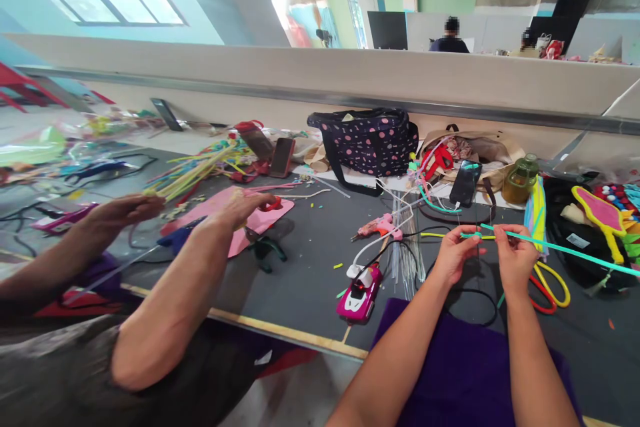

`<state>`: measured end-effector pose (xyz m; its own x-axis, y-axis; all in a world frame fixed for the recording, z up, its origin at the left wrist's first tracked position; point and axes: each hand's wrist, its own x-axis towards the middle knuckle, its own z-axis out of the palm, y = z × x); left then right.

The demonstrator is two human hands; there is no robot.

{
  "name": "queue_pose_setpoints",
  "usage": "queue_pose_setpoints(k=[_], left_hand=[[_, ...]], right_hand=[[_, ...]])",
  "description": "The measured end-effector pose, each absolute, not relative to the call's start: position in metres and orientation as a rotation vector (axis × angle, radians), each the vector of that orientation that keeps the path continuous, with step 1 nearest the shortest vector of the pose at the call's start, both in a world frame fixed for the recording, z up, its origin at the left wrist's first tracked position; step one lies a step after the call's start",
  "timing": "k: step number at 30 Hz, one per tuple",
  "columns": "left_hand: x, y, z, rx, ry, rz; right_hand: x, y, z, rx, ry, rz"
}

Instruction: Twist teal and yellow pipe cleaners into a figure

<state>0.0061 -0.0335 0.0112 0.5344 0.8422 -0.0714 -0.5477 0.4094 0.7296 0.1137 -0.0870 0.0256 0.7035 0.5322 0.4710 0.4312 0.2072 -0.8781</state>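
My left hand (454, 255) is closed in a pinch at the right side of the table, with a short bit of turquoise-green pipe cleaner at its fingertips. Close beside it, my right hand (517, 261) pinches a long turquoise-green pipe cleaner (580, 251), whose far end runs off to the right edge. A thin yellow stem (433, 235) shows behind my left fingers; I cannot tell whether they touch it. Thin wire seems to stand near the fingertips, too fine to make out fully.
A pink glue gun (383, 227), a magenta power strip (360, 297) and clear sticks (404, 247) lie left of my hands. Behind are a phone (466, 183), a jar (520, 179) and a patterned bag (370, 143). A co-worker's arms (183, 293) reach over pink sheets (270, 217) at left.
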Motion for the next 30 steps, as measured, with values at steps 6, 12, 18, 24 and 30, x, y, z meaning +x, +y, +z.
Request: queue_pose_setpoints(k=[6,12,18,24,30], left_hand=[[0.005,-0.031,0.011,0.747,0.484,0.991],[0.006,-0.033,0.012,0.820,0.495,1.020],[0.007,-0.034,0.012,0.835,0.526,1.003],[0.008,-0.034,0.009,0.873,0.567,0.993],[0.008,-0.033,0.007,0.936,0.633,0.986]], right_hand=[[0.113,-0.088,0.025,-1.407,-0.927,0.006],[0.115,-0.088,0.021,-1.476,-1.139,-0.176],[0.117,-0.089,0.019,-1.529,-1.232,-0.198],[0.117,-0.087,0.013,-1.515,-1.132,-0.076],[0.118,-0.086,0.012,-1.492,-1.087,-0.034]])
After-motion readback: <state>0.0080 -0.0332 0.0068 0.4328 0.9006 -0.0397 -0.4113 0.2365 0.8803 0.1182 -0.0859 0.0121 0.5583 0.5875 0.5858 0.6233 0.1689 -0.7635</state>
